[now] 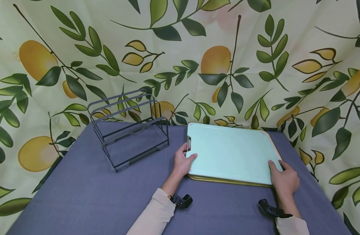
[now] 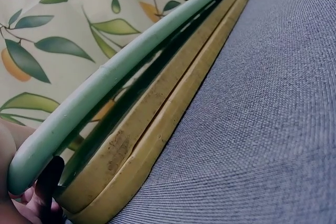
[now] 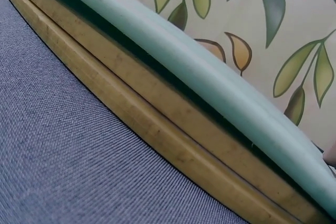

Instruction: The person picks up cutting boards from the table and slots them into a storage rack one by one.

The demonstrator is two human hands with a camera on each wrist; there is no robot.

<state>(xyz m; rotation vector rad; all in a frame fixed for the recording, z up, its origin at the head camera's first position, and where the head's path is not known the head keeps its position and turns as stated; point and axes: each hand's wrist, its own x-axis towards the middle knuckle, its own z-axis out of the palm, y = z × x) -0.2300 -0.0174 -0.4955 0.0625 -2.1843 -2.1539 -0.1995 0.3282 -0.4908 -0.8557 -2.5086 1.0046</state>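
Note:
A mint-green cutting board [image 1: 230, 153] lies between both hands, above two stacked tan cutting boards [image 2: 136, 135]. My left hand [image 1: 182, 160] grips its left edge beside the handle slot, thumb on top and fingers tucked beneath. At the opposite edge my right hand [image 1: 285, 178] holds the board with the thumb over the upper face; its other fingers are mostly hidden. Both wrist views show a dark gap between the mint board and the tan pair, widest near the left hand. The tan boards rest flat on the blue-grey cloth.
A dark wire rack [image 1: 144, 155] with upright loops stands left of the boards, near the back of the table. Blue-grey cloth [image 1: 89, 195] covers the table. A curtain [image 1: 180, 52] with leaves and fruit hangs directly behind.

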